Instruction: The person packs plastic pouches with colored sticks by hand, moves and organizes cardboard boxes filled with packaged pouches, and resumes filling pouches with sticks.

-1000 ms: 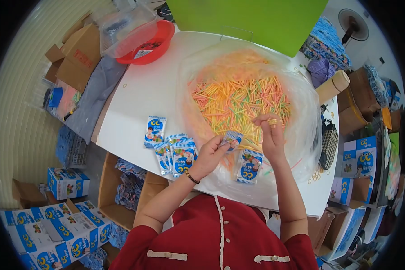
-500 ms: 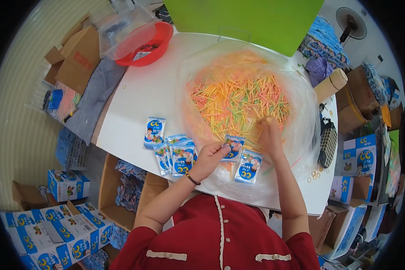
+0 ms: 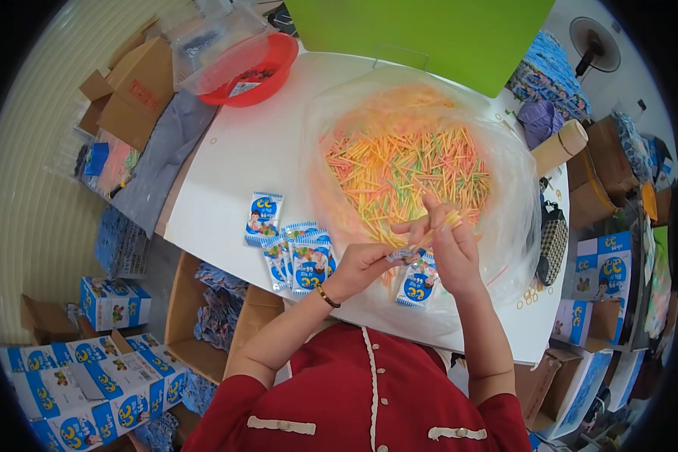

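My left hand (image 3: 361, 269) pinches a small blue-and-white packet (image 3: 404, 254) near the front edge of the clear bag. Close beside it, my right hand (image 3: 453, 245) holds a few pale yellow sticks (image 3: 450, 219) between its fingers, the fingertips near the packet's end. The clear plastic bag (image 3: 516, 203) lies open, full of thin yellow, pink and green sticks (image 3: 407, 169). Another packet (image 3: 417, 280) rests on the bag's front edge, just below my hands. Left of my left hand, several packets (image 3: 311, 261) overlap on the white table, with one packet (image 3: 264, 215) behind them.
A red basin (image 3: 279, 75) and clear plastic tub (image 3: 218, 56) are at the back left. A green board (image 3: 422, 38) stands behind the bag. On the right are a cream bottle (image 3: 561, 147), a checkered pouch (image 3: 552, 245) and rubber bands. An open carton (image 3: 188, 316) is below left.
My right hand has come out of the stick pile with sticks and moved toward the packet in my left hand. The packet in my left hand has tilted. The view has shifted slightly.
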Demonstrator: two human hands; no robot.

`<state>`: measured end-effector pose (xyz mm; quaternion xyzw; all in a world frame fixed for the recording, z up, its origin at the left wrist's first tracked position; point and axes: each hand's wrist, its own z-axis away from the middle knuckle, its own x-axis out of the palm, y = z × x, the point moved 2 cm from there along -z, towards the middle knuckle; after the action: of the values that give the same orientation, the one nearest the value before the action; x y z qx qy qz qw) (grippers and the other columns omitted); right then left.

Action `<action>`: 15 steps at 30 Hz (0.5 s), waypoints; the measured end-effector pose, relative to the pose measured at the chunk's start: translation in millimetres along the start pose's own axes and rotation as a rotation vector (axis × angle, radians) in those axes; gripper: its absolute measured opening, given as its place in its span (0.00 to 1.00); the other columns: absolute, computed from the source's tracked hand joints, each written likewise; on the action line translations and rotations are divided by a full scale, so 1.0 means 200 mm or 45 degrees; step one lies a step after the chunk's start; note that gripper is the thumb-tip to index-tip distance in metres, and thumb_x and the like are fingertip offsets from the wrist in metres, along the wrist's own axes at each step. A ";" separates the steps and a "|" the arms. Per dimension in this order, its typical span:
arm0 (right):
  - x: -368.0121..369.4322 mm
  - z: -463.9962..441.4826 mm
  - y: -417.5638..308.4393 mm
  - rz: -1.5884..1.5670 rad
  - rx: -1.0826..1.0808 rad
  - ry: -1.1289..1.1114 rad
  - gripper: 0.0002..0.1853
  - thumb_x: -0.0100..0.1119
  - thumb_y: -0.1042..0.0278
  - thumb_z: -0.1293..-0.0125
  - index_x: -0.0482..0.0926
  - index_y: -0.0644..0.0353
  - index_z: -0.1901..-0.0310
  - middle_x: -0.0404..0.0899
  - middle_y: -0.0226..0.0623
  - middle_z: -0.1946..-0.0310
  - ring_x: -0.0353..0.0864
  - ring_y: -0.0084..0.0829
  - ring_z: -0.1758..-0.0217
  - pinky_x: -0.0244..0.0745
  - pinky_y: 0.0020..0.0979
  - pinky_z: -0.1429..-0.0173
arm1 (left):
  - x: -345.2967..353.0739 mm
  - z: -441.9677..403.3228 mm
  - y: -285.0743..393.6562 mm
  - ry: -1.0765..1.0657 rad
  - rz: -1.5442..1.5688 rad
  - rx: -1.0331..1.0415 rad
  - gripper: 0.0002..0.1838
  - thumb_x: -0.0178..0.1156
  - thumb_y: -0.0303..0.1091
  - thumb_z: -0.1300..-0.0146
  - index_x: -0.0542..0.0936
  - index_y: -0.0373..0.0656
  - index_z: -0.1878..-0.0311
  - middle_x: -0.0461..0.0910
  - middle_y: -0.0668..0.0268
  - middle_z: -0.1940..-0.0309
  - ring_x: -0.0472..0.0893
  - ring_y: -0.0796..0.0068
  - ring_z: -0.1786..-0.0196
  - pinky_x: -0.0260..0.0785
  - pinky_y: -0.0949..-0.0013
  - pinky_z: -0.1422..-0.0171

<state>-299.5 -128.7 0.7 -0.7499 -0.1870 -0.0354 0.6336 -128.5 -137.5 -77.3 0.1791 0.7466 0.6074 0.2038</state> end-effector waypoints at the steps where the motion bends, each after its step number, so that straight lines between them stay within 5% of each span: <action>1: 0.01 0.00 -0.01 0.082 -0.018 -0.044 0.09 0.42 0.59 0.22 0.65 0.55 0.57 0.80 0.33 0.67 0.80 0.37 0.43 0.33 0.50 0.20 | -0.01 0.00 0.02 -0.015 -0.072 0.046 0.07 0.60 0.25 0.34 0.83 0.34 0.56 0.84 0.62 0.68 0.81 0.80 0.65 0.72 0.75 0.60; 9: -0.02 0.05 0.01 0.237 0.068 -0.169 0.08 0.41 0.62 0.22 0.65 0.57 0.57 0.82 0.38 0.61 0.75 0.37 0.37 0.49 0.49 0.24 | -0.08 0.02 0.03 -0.109 -0.060 0.031 0.09 0.59 0.25 0.35 0.83 0.35 0.54 0.84 0.61 0.69 0.82 0.78 0.67 0.71 0.75 0.61; 12: 0.02 0.04 -0.01 0.217 0.051 -0.050 0.08 0.40 0.62 0.22 0.65 0.56 0.57 0.82 0.39 0.60 0.75 0.40 0.36 0.37 0.51 0.21 | -0.07 0.00 0.05 -0.116 -0.097 0.039 0.10 0.59 0.24 0.36 0.83 0.35 0.53 0.84 0.61 0.68 0.83 0.77 0.66 0.72 0.74 0.61; 15: 0.02 0.04 0.00 0.076 0.083 0.019 0.08 0.40 0.63 0.22 0.65 0.59 0.57 0.81 0.43 0.55 0.73 0.42 0.36 0.58 0.47 0.27 | -0.07 0.00 0.05 -0.083 -0.197 0.116 0.12 0.59 0.23 0.38 0.83 0.36 0.52 0.85 0.61 0.66 0.84 0.75 0.64 0.73 0.73 0.59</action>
<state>-298.2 -120.8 0.7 -0.7337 -0.1608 -0.0159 0.6600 -116.5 -142.9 -66.8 0.1498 0.7779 0.5492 0.2660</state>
